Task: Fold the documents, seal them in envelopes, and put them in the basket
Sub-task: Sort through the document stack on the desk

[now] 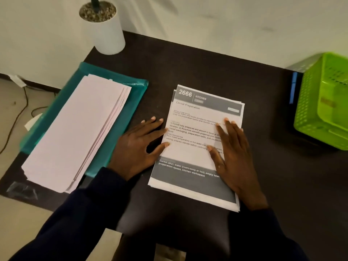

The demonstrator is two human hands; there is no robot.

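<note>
A stack of printed documents, headed "2666 Kitchen", lies flat in the middle of the dark table. My right hand rests flat on the right half of the top sheet, fingers spread. My left hand lies flat on the table at the stack's left edge, its fingertips touching the paper. A pile of white envelopes sits to the left on a teal folder. The green mesh basket stands at the right edge of the view.
A white plant pot stands at the table's back left corner. A blue and black object sits just left of the basket. Cables run on the floor at the left. A cream wall lies behind the table.
</note>
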